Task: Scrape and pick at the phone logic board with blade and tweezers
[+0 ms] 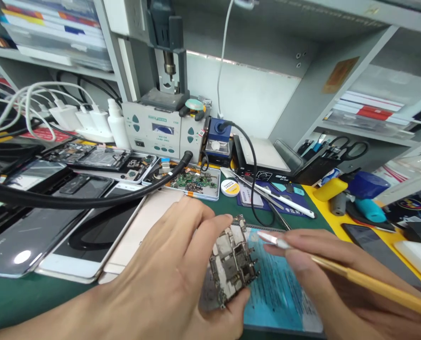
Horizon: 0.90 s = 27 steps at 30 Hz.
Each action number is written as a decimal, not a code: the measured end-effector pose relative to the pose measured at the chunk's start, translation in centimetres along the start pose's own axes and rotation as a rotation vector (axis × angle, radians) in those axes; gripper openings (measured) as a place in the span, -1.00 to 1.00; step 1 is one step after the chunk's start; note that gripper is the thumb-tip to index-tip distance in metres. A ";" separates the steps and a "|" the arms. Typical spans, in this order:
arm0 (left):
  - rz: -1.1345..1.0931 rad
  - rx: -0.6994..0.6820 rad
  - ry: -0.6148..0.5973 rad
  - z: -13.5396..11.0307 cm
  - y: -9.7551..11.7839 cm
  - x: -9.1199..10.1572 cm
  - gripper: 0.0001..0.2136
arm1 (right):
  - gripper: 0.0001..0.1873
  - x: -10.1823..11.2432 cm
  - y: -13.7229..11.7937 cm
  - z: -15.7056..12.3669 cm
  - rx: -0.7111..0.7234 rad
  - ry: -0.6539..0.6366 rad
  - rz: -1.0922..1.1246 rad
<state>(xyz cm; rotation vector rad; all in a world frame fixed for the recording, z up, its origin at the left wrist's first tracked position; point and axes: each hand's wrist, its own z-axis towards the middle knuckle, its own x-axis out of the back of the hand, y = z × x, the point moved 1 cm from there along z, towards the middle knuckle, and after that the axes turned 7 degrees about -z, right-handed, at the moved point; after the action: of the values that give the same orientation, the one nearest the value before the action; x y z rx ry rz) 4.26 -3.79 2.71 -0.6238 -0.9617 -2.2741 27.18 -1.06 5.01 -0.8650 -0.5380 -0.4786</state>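
Note:
My left hand (182, 264) grips a phone circuit board (233, 257) by its edges, tilted, with metal shields and small parts facing up. Its fingers cover the board's left side. Held like a pen in my right hand (323, 264) is a slim yellow-handled tool (366, 284). The tool's pale, narrow tip (267, 237) points left, just right of the board and apart from it; whether it is a brush or a blade I cannot tell. Below both hands lies a light blue printed work mat (281, 288).
Phones and phone panels (100, 226) lie at left under a thick black hose (100, 202). Behind are a tray of circuit boards (215, 189), a hot-air station (153, 130) and a soldering stand (217, 137). Tweezers, a white pen-like tool (295, 205) and a yellow bottle (330, 190) lie right.

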 end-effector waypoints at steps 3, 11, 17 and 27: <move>0.025 -0.004 0.101 0.2 0.2 0.0 -0.47 | -0.78 0.1 0.6 0.5 -0.219 -0.127 0.118; 0.128 -0.118 0.152 0.4 0.2 -0.2 -0.35 | -0.68 -1.0 -0.3 1.5 -0.579 -0.417 0.674; -0.221 -0.049 -0.058 0.4 0.3 1.2 -0.61 | -0.70 -0.6 0.8 2.5 -0.658 -0.309 0.874; -0.281 -0.079 -0.248 1.1 1.2 1.1 -0.25 | -0.69 -0.5 0.4 2.8 -0.673 -0.534 0.944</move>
<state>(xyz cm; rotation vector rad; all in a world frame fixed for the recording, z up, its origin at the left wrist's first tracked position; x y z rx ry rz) 4.45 -4.02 4.61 -0.8686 -1.1420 -2.5331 26.33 1.46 5.98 -1.7801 -0.3817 0.4950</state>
